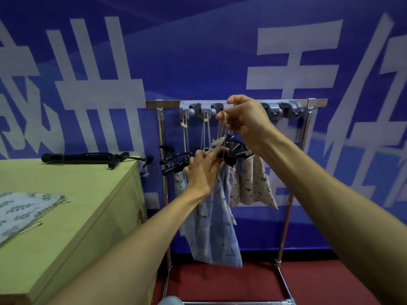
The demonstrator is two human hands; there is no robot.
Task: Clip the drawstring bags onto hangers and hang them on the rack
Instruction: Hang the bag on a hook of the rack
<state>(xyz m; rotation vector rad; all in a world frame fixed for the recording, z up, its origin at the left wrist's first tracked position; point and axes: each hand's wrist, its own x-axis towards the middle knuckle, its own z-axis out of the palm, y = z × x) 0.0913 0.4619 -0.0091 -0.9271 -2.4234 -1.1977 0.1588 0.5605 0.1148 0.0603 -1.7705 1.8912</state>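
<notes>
I note the blue drawstring bag [214, 227] hanging below the rack [242, 103], its hanger [236, 149] partly hidden by my hands, the left hand [203, 170] pinching the hanger, the right hand [244, 119] pinching the cord [222, 130].

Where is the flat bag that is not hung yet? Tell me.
In the head view, the flat bag lies at lower left on the table, left of the rack.

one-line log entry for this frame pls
step: hanging bag | right hand: pinching drawstring up at rack | left hand: on black hanger | blue bag: dangling
</notes>
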